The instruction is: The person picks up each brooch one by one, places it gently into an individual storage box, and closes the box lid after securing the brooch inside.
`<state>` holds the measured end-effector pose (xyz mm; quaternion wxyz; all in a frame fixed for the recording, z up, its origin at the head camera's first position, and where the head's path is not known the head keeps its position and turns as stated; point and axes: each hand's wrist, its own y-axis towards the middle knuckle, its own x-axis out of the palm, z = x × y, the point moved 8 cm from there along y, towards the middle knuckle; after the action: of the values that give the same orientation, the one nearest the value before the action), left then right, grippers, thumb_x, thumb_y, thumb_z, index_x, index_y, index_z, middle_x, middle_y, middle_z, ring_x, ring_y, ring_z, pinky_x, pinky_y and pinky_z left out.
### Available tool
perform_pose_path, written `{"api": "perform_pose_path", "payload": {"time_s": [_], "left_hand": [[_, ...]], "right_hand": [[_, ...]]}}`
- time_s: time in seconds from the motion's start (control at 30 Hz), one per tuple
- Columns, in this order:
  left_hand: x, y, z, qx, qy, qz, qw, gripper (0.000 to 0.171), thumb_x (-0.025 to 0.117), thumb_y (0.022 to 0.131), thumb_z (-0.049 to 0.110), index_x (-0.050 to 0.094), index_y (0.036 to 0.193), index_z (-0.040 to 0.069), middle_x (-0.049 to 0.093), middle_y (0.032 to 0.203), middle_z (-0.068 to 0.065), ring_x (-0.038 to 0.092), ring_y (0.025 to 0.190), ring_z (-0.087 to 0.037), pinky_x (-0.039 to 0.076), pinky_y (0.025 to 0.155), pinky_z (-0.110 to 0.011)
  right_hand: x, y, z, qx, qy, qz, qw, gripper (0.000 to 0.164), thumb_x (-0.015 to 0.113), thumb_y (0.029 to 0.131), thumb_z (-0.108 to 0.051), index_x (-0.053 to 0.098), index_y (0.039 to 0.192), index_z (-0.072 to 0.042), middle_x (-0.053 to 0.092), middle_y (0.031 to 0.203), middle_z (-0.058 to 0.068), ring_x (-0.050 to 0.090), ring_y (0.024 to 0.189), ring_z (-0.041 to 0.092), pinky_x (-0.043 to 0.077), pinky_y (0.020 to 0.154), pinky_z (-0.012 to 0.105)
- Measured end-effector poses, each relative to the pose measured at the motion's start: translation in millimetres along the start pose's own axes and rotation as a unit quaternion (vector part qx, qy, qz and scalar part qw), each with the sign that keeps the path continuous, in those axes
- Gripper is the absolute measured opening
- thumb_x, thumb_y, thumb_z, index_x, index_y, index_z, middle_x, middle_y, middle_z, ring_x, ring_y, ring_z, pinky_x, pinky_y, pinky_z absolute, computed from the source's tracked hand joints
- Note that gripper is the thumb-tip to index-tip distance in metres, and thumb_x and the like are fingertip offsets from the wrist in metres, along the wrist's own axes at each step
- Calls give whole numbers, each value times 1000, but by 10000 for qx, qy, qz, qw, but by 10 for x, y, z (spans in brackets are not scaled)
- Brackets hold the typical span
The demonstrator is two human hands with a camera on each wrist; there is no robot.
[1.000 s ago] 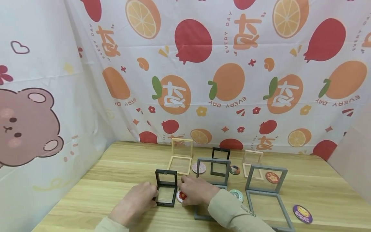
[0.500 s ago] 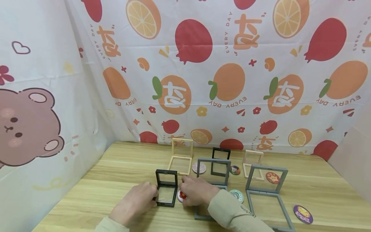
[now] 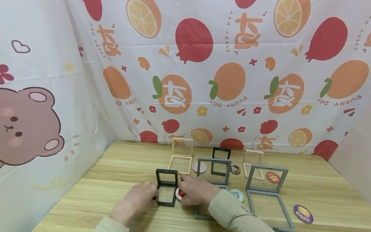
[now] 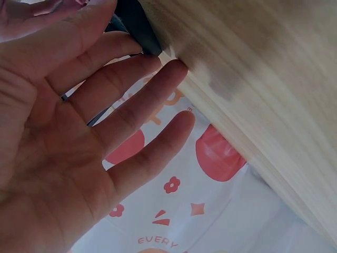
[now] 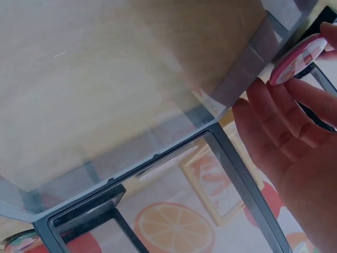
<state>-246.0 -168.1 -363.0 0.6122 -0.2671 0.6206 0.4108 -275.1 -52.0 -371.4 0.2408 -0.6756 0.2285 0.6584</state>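
A small black display frame (image 3: 166, 203) stands unfolded on the table, its upper half raised and its clear film showing. At its left edge, my left hand (image 3: 138, 197) holds the frame between thumb and fingers. The left wrist view shows the dark frame edge (image 4: 139, 26) by the thumb and fingertips, with the other fingers (image 4: 152, 100) extended. Just right of the frame, my right hand (image 3: 197, 190) pinches a round badge (image 3: 180, 194) with a red flower. In the right wrist view the badge (image 5: 298, 59) is tilted between thumb and fingers.
Two grey frames (image 3: 266, 192) stand unfolded on the right, one partly under my right forearm. Farther back are a yellow frame (image 3: 182, 140), a black one (image 3: 221, 149) and a cream one (image 3: 254, 151). Several round badges, including a purple one (image 3: 303, 214), lie among them.
The flower badge has shifted slightly left, closer to the black frame. Both hands stay almost where they were.
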Motion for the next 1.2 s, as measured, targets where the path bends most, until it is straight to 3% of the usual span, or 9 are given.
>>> {"api": "perform_pose_path", "payload": {"time_s": [0.43, 1.2], "left_hand": [[23, 26, -5, -266, 8, -162, 9995, 23, 90, 68, 9, 67, 67, 10, 59, 68, 1, 54, 60, -13, 49, 54, -32], [6, 9, -4, -171, -3, -125, 9998, 28, 91, 67, 10, 63, 64, 13, 56, 65, 4, 52, 57, -13, 47, 52, -32]], "right_hand": [[-42, 3, -25, -69, 91, 69, 9999, 21, 81, 80, -23, 70, 94, -11, 47, 86, -7, 40, 64, 4, 33, 52, 18], [-114, 56, -133, -309, 314, 379, 9983, 22, 81, 83, -26, 68, 94, -12, 52, 81, -9, 44, 62, 1, 35, 51, 14]]}}
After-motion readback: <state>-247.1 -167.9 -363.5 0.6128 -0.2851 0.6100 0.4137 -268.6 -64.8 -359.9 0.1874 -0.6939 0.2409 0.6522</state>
